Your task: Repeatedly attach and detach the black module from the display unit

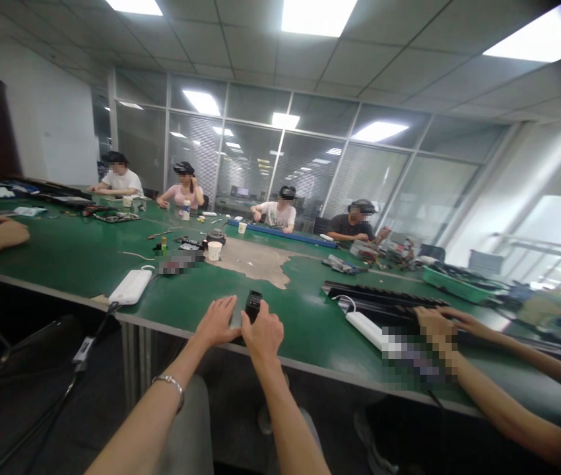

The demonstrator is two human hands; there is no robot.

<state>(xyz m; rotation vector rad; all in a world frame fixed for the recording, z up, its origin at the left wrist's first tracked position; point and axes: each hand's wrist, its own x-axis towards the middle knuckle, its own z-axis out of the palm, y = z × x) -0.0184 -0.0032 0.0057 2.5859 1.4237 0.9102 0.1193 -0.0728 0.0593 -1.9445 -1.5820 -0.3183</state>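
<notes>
Steadying the black box point(253, 302) near the edge of the table point(310, 323) was best done lightly tbh: it was gripped in the curled right hand point(264, 330), the left hand point(217, 321) spread open alongside, nothing visibly held.

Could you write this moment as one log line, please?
right hand: holding small black boxy device | left hand: open, at near edge of green-topped table | farther off: white paper cup
</notes>
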